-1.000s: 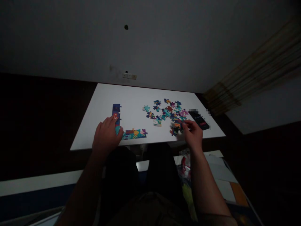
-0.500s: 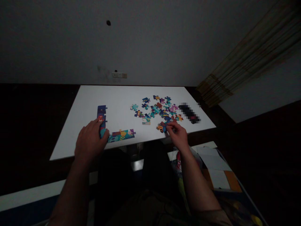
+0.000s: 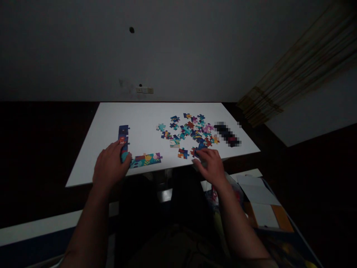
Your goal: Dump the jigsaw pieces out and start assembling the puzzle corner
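My left hand (image 3: 110,162) lies open and flat at the corner of an L-shaped strip of joined jigsaw pieces, covering part of it. The strip's upright arm (image 3: 123,131) is dark blue with a red figure; its lower arm (image 3: 147,159) is teal with yellow and pink shapes. My right hand (image 3: 211,165) is at the table's front edge, thumb and forefinger apart. Its fingertips touch a red and blue jigsaw piece (image 3: 193,151), partly hidden by them. Just left of that lies a loose blue and orange piece (image 3: 183,153).
A pile of loose jigsaw pieces (image 3: 186,130) spreads over the white table (image 3: 111,111), right of centre. A dark, pixelated object (image 3: 227,134) lies to its right. Below on the right are papers (image 3: 255,190) and a plastic bag. A curtain (image 3: 259,96) hangs behind.
The blue and orange piece, blurred by my right fingers before, now lies flat and apart from them. My right thumb and forefinger have spread. The left hand stays on the strip; the view shifted slightly.
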`<control>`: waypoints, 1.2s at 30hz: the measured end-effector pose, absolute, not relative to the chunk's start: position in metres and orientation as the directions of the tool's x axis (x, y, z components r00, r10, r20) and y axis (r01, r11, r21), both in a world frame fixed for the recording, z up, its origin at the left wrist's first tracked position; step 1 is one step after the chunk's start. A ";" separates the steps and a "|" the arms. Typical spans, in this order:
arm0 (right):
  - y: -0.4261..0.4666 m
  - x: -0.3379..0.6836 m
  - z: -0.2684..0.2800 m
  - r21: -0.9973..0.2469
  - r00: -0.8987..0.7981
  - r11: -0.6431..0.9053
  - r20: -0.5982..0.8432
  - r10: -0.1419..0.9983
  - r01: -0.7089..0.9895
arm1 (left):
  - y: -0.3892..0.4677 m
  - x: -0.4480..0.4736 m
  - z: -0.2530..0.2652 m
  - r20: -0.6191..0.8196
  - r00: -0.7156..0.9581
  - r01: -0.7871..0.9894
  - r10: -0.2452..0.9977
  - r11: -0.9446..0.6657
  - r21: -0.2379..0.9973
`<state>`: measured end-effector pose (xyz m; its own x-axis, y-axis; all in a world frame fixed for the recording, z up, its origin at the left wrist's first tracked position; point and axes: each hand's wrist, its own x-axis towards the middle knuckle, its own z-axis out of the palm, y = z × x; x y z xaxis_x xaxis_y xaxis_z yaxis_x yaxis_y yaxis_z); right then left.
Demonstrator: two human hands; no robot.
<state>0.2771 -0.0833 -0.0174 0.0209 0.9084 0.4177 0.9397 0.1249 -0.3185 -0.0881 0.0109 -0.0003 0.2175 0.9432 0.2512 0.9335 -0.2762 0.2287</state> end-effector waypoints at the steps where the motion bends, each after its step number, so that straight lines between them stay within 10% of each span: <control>1: -0.089 0.278 -0.019 -0.298 -0.015 0.146 0.402 0.916 0.943 | 0.011 -0.088 0.000 0.250 0.218 0.935 0.944 -0.275 0.224; 12: -0.106 0.290 -0.040 -0.376 0.015 0.141 0.383 0.923 0.916 | 0.008 -0.089 0.003 0.220 0.203 0.944 0.954 -0.250 0.213; 19: -0.097 0.256 -0.011 -0.693 0.287 0.144 0.466 0.837 0.706 | 0.002 -0.093 0.000 0.235 0.157 0.948 0.959 -0.213 0.235; 28: 0.043 0.122 0.031 -0.861 -0.170 0.265 0.210 0.963 0.434 | -0.005 -0.098 -0.001 0.279 0.140 0.935 0.950 -0.219 0.279; 36: 0.132 0.061 -0.004 -0.707 -0.224 0.222 0.091 0.970 0.671 | -0.007 -0.102 0.000 0.289 0.126 0.929 0.949 -0.215 0.302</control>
<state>0.0607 0.1319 -0.0040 -0.2242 0.9702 0.0915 0.6712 0.2218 -0.7073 -0.1019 -0.0071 -0.0002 0.1258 0.9490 0.2891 0.9286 -0.2152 0.3024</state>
